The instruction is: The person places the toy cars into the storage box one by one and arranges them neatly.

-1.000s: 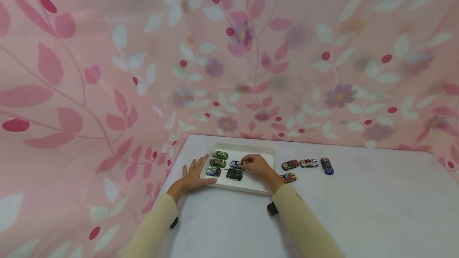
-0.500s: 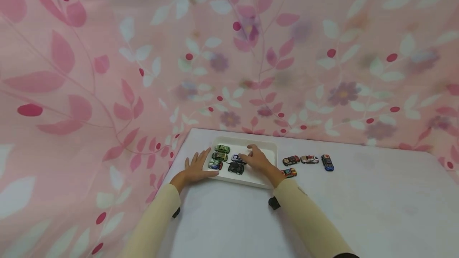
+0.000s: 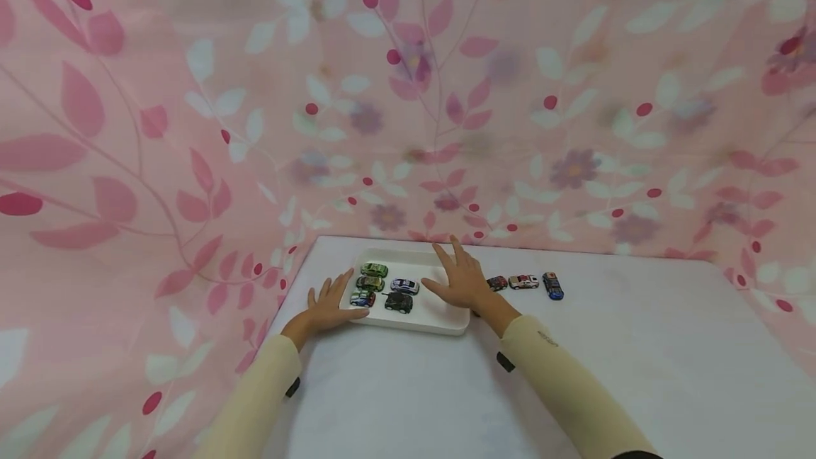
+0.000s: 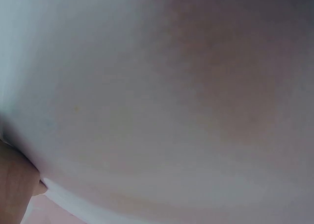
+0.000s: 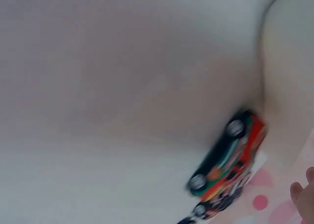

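Note:
My left hand [image 3: 328, 305] rests at the left end of a white tray [image 3: 417, 323], fingers spread along its side and thumb at the front rim. Over the tray's right end hovers my right hand [image 3: 464, 280], fingers spread, holding nothing. Inside the tray are a green toy car [image 3: 374, 270], a yellow-green toy car [image 3: 370, 283], a green, white and blue toy car [image 3: 363, 298], a white-and-blue toy car [image 3: 404, 287] and a black toy vehicle [image 3: 398, 302]. An orange toy car [image 5: 228, 158] shows in the right wrist view; my right arm mostly hides it from the head view.
Right of the tray, on the white tabletop [image 3: 408, 395], lie a dark red toy car [image 3: 497, 282], a white-and-red toy car [image 3: 523, 282] and a blue toy car [image 3: 553, 285]. A pink floral cloth [image 3: 395, 126] hangs behind and on the left.
My right hand has let go of the white-and-blue toy car, then lifted and drawn to the right with its fingers spreading. The left hand stays at the tray. The head view has shifted slightly.

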The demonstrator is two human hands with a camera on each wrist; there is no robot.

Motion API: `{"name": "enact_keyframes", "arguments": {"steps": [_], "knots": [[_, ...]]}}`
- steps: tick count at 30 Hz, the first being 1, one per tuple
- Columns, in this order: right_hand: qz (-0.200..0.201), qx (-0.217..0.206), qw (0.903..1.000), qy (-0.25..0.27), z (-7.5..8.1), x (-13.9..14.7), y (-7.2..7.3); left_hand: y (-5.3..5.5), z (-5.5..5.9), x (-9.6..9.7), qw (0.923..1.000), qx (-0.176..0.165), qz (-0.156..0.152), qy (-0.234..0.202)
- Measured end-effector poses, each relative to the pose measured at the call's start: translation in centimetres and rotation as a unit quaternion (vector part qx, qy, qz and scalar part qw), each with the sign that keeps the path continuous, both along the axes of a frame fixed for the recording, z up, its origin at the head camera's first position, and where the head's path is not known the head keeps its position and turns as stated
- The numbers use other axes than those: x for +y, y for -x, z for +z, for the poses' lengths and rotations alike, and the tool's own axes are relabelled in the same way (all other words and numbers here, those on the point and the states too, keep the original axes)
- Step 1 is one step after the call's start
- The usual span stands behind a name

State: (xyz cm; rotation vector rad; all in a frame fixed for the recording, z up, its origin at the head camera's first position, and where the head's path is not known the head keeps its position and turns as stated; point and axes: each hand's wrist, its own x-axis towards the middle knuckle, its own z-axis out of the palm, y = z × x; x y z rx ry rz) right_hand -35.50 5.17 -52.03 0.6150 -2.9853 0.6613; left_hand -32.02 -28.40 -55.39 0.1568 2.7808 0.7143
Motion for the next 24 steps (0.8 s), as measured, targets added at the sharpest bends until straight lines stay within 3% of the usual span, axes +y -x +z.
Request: {"name": "enact_keyframes", "arguments": {"steps": [8, 15, 24], "knots": [[-0.037, 0.022, 0.9988, -0.025, -1.3, 4.2, 0.3, 0.1, -0.5, -0.3, 1.0, 0.006, -0.001, 0.002], [-0.034, 0.026, 0.9977, -0.053, -1.8, 7.5, 0.9, 0.1, -0.7, -0.3, 0.9999, 0.006, 0.005, -0.011], [-0.062, 0.015, 0.9935, -0.094, -1.7, 11.0, 0.8, -0.1, -0.7, -0.6, 0.9997, 0.018, 0.006, -0.018]]}}
